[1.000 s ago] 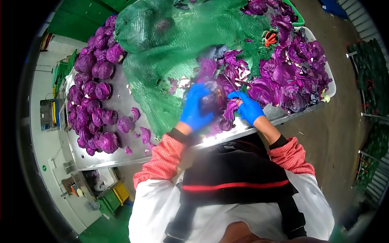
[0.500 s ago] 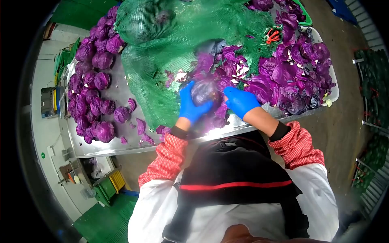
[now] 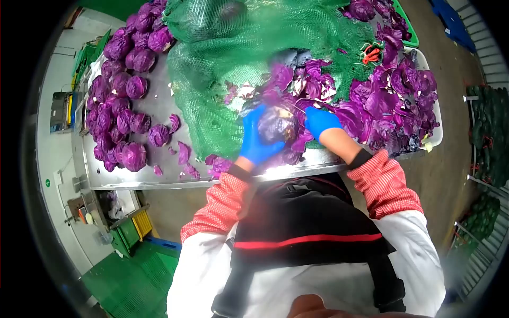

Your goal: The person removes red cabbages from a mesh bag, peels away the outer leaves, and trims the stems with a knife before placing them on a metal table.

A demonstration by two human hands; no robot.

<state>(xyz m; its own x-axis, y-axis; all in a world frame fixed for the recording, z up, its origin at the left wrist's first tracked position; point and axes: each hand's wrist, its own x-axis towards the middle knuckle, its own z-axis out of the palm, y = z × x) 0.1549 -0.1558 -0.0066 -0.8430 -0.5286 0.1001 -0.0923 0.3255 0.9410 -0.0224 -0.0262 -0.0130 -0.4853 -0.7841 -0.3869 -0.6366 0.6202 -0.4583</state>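
Observation:
My left hand, in a blue glove, grips a purple cabbage head from its left side, just above the near edge of the steel table. My right hand, also in a blue glove, is closed against the cabbage's right side. It seems to hold a thin knife whose blade is hard to make out among the leaves. Loose purple leaves lie under and around the head.
Green mesh sacks cover the table's middle. Many trimmed cabbage heads are piled at the left, and cut-off leaves are heaped at the right. A red-handled tool lies on the mesh. A scale and crates stand left of the table.
Both hands have brought the cabbage slightly up and away from the table edge and turned it. My right hand has closed in from the leaves onto the head's side.

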